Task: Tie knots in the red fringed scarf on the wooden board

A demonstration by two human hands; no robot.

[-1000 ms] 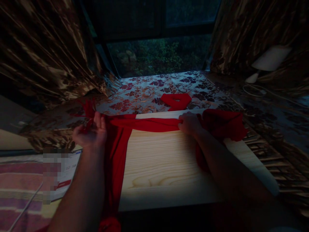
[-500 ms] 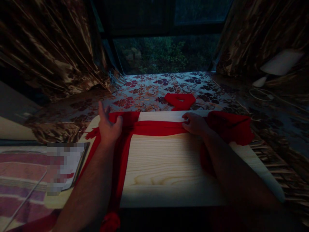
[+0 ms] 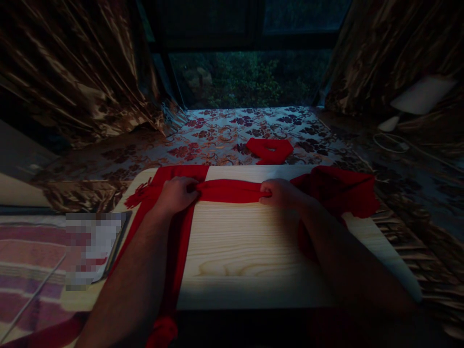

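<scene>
A long red scarf [image 3: 230,191] with a fringed end runs crosswise over a light wooden table [image 3: 235,251]. My left hand [image 3: 179,193] is closed on the band near the left, where it crosses a strip of red cloth [image 3: 177,246] lying toward me. At the band's right part, my right hand [image 3: 279,192] grips it between thumb and fingers. Between both hands the band is stretched fairly flat. Bunched red cloth [image 3: 348,191] lies beyond my right wrist, partly hidden by the forearm.
A folded red piece [image 3: 271,151] lies on the flower-patterned cover [image 3: 213,130] of the window ledge. At left, a blurred-out flat item [image 3: 97,246] rests near a striped cloth [image 3: 29,261]. A white lamp [image 3: 422,96] with a cord stands at right.
My left hand, open and raised before, has come down to the right and closed on the scarf band. My right hand has shifted slightly left and now pinches the band.
</scene>
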